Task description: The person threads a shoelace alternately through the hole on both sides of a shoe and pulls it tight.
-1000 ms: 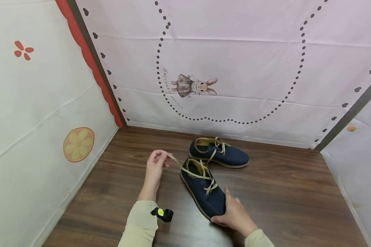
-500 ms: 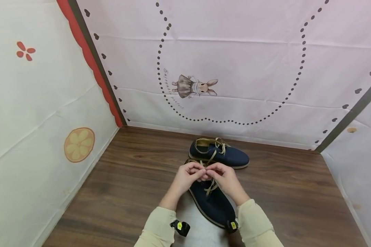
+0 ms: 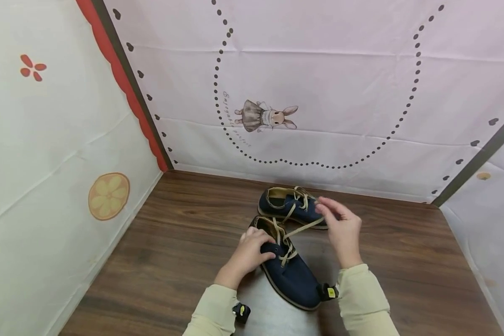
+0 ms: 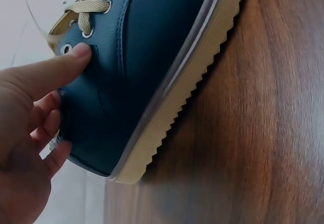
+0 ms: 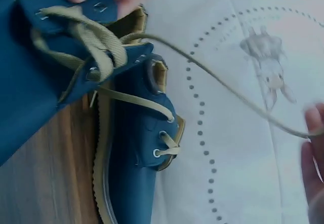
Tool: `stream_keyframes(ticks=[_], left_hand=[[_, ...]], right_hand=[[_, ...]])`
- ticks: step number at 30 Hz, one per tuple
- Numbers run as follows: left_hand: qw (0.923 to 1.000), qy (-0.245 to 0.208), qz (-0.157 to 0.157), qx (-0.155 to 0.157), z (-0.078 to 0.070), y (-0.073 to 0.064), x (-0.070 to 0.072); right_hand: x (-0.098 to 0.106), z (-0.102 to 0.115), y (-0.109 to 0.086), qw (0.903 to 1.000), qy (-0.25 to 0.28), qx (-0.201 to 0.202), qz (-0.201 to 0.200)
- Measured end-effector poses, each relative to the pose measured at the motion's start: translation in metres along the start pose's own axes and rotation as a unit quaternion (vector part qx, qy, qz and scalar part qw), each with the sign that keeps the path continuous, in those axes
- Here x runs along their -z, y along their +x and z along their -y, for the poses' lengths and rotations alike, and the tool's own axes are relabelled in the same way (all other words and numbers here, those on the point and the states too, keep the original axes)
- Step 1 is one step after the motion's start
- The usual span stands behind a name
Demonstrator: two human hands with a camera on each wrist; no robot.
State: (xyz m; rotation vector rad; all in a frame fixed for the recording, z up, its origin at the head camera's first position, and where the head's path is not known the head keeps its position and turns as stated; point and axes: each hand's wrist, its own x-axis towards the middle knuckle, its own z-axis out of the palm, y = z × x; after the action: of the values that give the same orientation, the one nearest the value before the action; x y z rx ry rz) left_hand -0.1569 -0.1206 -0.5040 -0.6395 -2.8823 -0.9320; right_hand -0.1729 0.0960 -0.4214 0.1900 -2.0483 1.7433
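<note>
A navy shoe [image 3: 296, 282] with a tan sole lies on the wooden surface, toe toward the wearer. My left hand [image 3: 248, 255] holds its eyelet flap: in the left wrist view the thumb [image 4: 76, 57] presses beside a bare eyelet [image 4: 66, 48] and the fingers curl beyond the edge. Out to the right, my right hand [image 3: 343, 231] pinches the end of a beige shoelace [image 3: 304, 227]. That lace [image 5: 217, 79] runs taut from the shoe's opening in the right wrist view. Crossed laces still fill the lower eyelets.
A second navy shoe [image 3: 312, 215] lies behind the first, toe to the right, its own lace partly threaded. Printed white cloth [image 3: 319, 93] walls off the back, with more cloth on both sides. Dark wood flooring [image 3: 185, 242] extends to the left.
My left hand left the lace, met the right hand over the shoe, and now grips the flap. From the toe, my right hand came to the lace and drew it rightward.
</note>
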Motion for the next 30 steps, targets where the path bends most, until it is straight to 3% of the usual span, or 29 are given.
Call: stream_keyframes(ticks=[2,3,4,6,9,10,12,17,19,25,30], left_hand=[[0.9996,-0.007,-0.018,-0.022,0.003,-0.002,0.000],[0.9992,-0.017,-0.026,-0.026,0.005,-0.003,0.000],[0.9985,-0.029,-0.034,-0.030,0.006,-0.004,0.000],[0.9974,-0.042,-0.046,-0.036,0.008,-0.006,-0.001],[0.9957,-0.059,-0.060,-0.039,0.008,-0.007,-0.003],[0.9950,-0.064,-0.065,-0.041,0.009,-0.008,-0.003],[0.9934,-0.076,-0.074,-0.042,0.009,-0.009,-0.004],[0.9901,-0.102,-0.088,-0.041,0.011,-0.010,-0.007],[0.9895,-0.109,-0.087,-0.038,0.011,-0.011,-0.008],[0.9895,-0.108,-0.093,-0.025,0.010,-0.010,-0.011],[0.9889,-0.084,-0.119,-0.030,0.007,-0.013,-0.015]], right_hand=[[-0.006,-0.009,-0.004,0.9943,-0.067,0.000,0.083],[-0.009,-0.012,-0.007,0.9855,-0.104,0.004,0.134],[-0.014,-0.014,-0.011,0.9719,-0.145,0.015,0.184],[-0.022,-0.021,-0.018,0.9356,-0.229,0.051,0.264],[-0.031,-0.030,-0.025,0.8882,-0.310,0.116,0.319],[-0.034,-0.032,-0.027,0.8768,-0.328,0.137,0.324],[-0.038,-0.035,-0.029,0.8643,-0.346,0.162,0.327],[-0.041,-0.039,-0.031,0.8512,-0.356,0.179,0.342],[-0.040,-0.041,-0.032,0.8502,-0.350,0.178,0.350],[-0.038,-0.049,-0.035,0.8632,-0.306,0.155,0.371],[-0.037,-0.052,-0.037,0.8789,-0.268,0.099,0.382]])
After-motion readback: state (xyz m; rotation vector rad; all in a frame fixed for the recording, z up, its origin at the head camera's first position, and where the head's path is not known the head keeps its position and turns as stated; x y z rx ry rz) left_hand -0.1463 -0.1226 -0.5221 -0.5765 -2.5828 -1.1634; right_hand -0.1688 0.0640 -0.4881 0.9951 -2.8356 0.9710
